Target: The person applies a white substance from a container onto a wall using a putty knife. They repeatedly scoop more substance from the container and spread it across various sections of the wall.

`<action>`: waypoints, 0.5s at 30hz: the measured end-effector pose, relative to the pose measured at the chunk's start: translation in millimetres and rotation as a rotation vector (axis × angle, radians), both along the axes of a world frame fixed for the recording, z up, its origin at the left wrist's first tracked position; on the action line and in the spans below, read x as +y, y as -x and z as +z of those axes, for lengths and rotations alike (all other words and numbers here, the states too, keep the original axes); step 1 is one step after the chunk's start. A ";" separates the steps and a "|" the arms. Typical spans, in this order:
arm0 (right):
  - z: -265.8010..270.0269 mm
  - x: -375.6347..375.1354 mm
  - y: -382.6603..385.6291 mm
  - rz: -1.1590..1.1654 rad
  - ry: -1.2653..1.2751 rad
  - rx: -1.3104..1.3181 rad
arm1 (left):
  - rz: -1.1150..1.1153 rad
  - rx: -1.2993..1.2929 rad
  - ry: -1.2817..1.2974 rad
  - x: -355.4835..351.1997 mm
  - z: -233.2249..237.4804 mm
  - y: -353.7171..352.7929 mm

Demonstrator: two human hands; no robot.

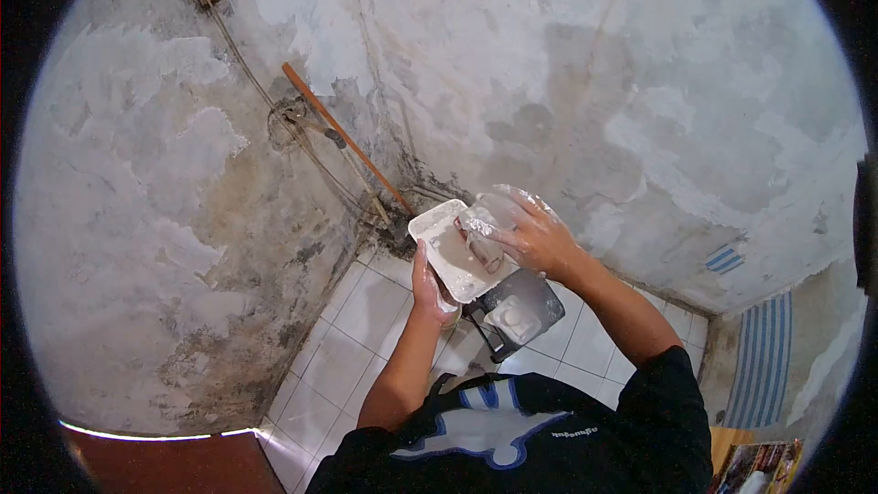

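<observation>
In the head view, my left hand (430, 284) grips the near left side of a white rectangular plastic tub (428, 227), which is tilted. Pale wet paste, like plaster or putty, coats the inside of the tub. My right hand (526, 233), smeared with white paste, is at the tub's right rim. Its fingers close on a pale, paste-covered piece (490, 212) whose kind I cannot make out. A reddish-brown, paste-smeared object (487, 254) lies partly inside the tub beneath those fingers, its shape partly hidden.
Below the tub, a dark stool-like item (544, 306) stands on white floor tiles (366, 311), bearing a white container (514, 320). Patchy walls meet in the corner. An orange-brown stick (347, 137) leans there beside pipes (242, 59). Striped blue cloth (761, 361) hangs right.
</observation>
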State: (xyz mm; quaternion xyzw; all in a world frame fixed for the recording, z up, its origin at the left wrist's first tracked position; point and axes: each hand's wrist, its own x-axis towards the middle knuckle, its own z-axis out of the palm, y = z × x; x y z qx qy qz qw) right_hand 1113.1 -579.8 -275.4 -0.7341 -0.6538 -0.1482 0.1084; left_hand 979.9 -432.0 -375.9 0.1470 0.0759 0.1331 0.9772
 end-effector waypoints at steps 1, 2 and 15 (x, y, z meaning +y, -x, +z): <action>0.9 0.3 0.1 0.002 0.031 -0.025 | 0.008 0.003 -0.006 -0.1 0.9 -0.5; 1.8 0.9 0.5 0.001 0.033 -0.023 | 0.006 0.004 -0.005 0.1 -0.5 -1.7; -10.6 10.0 -0.7 0.143 0.225 -0.158 | -0.016 0.029 0.016 -1.5 -16.5 -5.0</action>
